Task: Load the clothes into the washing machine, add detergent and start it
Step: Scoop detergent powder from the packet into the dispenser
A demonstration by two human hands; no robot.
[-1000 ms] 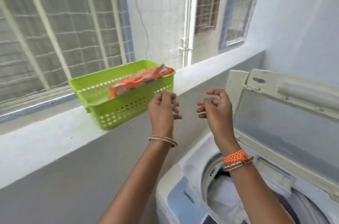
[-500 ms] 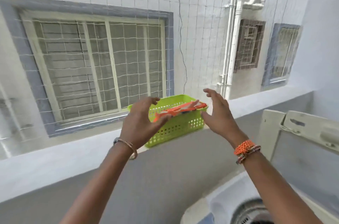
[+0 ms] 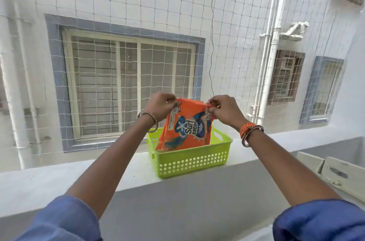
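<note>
An orange detergent pouch (image 3: 187,130) with blue print stands upright in a lime-green plastic basket (image 3: 189,161) on the white ledge. My left hand (image 3: 161,105) pinches the pouch's top left corner. My right hand (image 3: 225,110) pinches its top right corner. The pouch's lower edge is still inside the basket. At the lower right only the raised cream lid (image 3: 335,173) of the washing machine shows; the drum and clothes are out of view.
The white ledge (image 3: 79,177) runs across the view, with a grey wall face below it. A white safety net (image 3: 158,23) spans the opening behind the basket. Beyond it lie a neighbouring wall, windows and drain pipes.
Both hands reached from above the machine to the basket, took the pouch by its top corners and stood it upright. The view lifted away from the washer drum.
</note>
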